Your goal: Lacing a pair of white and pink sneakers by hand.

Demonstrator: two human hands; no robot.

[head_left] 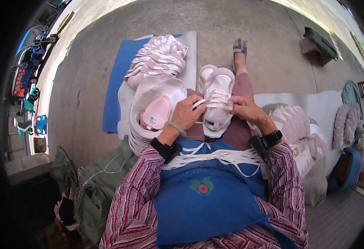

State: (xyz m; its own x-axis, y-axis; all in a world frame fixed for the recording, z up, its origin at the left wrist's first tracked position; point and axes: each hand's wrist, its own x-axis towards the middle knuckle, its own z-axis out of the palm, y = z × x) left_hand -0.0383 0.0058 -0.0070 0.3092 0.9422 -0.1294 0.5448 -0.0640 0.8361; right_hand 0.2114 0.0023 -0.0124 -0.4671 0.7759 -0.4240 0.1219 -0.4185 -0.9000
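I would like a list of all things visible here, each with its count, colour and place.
shoe upper: one, pink and white, on the lap, held by both hands
white laces: a bundle, across the blue apron
stacked uppers: many, pink-white, on the blue mat
second stack: many, at the right
green sack: one, lower left
left hand: on a lace
right hand: on the shoe upper
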